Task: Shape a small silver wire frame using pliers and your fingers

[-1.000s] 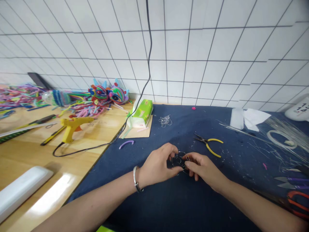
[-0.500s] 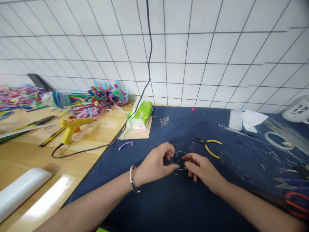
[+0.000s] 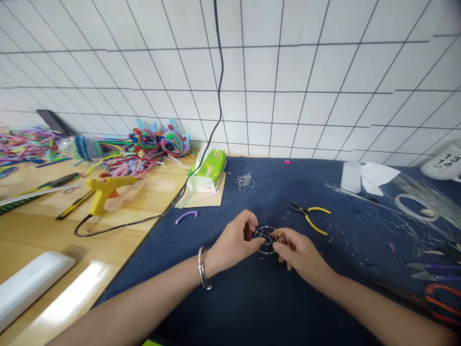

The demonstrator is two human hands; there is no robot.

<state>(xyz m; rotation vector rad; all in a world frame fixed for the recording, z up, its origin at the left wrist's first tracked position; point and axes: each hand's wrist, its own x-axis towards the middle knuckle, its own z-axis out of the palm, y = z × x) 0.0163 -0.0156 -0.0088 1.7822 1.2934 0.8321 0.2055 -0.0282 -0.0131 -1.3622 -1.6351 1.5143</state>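
A small round ring of thin silvery wire (image 3: 266,253), dotted with tiny beads, is between my two hands above the dark blue cloth. My right hand (image 3: 300,252) pinches its right side between thumb and fingers; a tiny yellow bead shows by the fingertips. At the left side of the ring is my left hand (image 3: 230,242), fingers curled and thumb reaching over the wire; its exact grip is partly hidden. A silver bangle (image 3: 203,269) circles the left wrist. Just beyond the right hand lie yellow-handled pliers (image 3: 315,218), jaws pointing left.
Behind the hands are a wire tangle (image 3: 245,181) and a green tissue pack (image 3: 212,168). To the left sit a yellow glue gun (image 3: 103,192), its black cord (image 3: 173,204), and colourful pipe cleaners (image 3: 32,144). Loose wires (image 3: 425,192), orange-handled scissors (image 3: 441,293) and a mug (image 3: 442,166) are right.
My left hand has shifted slightly left and its thumb has drawn back a little, so more of the wire ring shows. The right hand keeps its pinch. The view has moved slightly.
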